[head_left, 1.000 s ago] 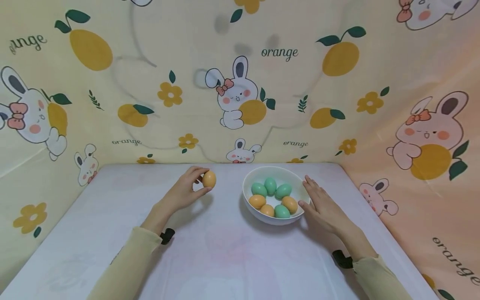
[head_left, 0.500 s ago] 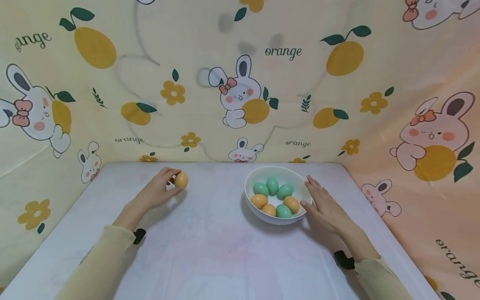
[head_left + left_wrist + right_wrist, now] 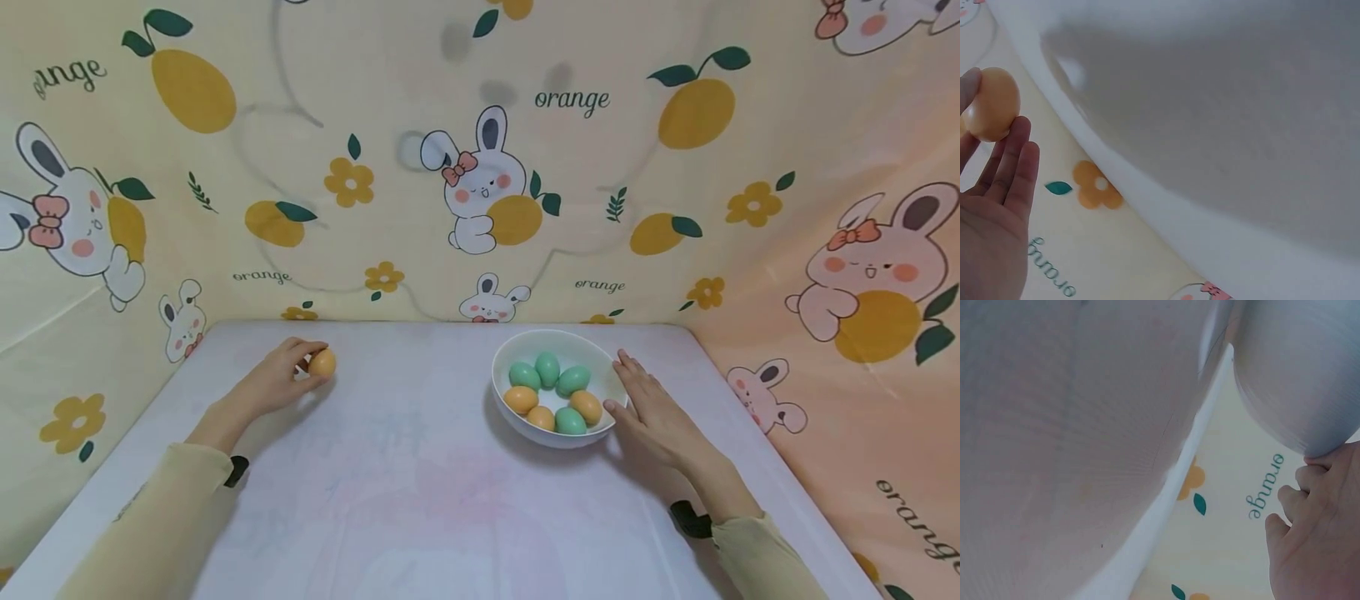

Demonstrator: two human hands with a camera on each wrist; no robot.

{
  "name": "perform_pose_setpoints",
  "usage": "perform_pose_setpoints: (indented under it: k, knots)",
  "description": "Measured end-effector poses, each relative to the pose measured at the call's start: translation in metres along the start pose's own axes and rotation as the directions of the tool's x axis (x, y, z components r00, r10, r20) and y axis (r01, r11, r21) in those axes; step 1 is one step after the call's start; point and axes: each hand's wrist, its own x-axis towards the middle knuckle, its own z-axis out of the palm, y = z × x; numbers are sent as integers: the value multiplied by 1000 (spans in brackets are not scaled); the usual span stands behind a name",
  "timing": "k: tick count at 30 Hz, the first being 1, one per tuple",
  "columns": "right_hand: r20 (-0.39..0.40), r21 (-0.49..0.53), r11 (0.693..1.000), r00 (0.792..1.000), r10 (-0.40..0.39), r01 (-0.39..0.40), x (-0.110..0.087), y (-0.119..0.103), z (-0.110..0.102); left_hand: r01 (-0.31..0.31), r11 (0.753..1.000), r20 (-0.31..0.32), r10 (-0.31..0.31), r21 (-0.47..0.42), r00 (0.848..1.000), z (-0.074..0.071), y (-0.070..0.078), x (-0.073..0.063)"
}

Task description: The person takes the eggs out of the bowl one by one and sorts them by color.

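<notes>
An orange egg (image 3: 322, 363) is pinched between the thumb and fingertips of my left hand (image 3: 272, 380), over the left part of the table. The left wrist view shows the same egg (image 3: 995, 105) upright, with the thumb on one side and fingers on the other. On the right stands a white bowl (image 3: 517, 428) holding several green eggs (image 3: 574, 380) and 3 orange eggs (image 3: 521, 400). My right hand (image 3: 660, 417) rests against the bowl's right side with its fingers straight. In the right wrist view, the fingers meet the bowl's outer wall (image 3: 1304, 375).
A white cloth covers the table (image 3: 420, 483). Behind it and along both sides hangs a yellow curtain (image 3: 405, 75) printed with rabbits, oranges and flowers. Each wrist wears a small black camera mount (image 3: 237, 472).
My left hand has moved left with the orange egg, away from the bowl. The right hand stays at the bowl's side. The head view has shifted slightly.
</notes>
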Motion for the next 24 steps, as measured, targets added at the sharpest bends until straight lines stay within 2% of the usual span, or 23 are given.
perform_pose_setpoints:
  k: [7, 14, 24]
  knots:
    - [6, 5, 1000, 1000, 2, -2, 2, 2, 1, 29, 1000, 52, -29, 11, 998, -5, -13, -3]
    - [-4, 1, 1000, 1000, 4, -4, 1, -1, 1, 134, 991, 120, -135, 18, 984, -6, -19, -1]
    - [-1, 2, 1000, 1000, -2, 2, -1, 0, 0, 175, 984, 156, -178, 30, 972, -8, -15, 2]
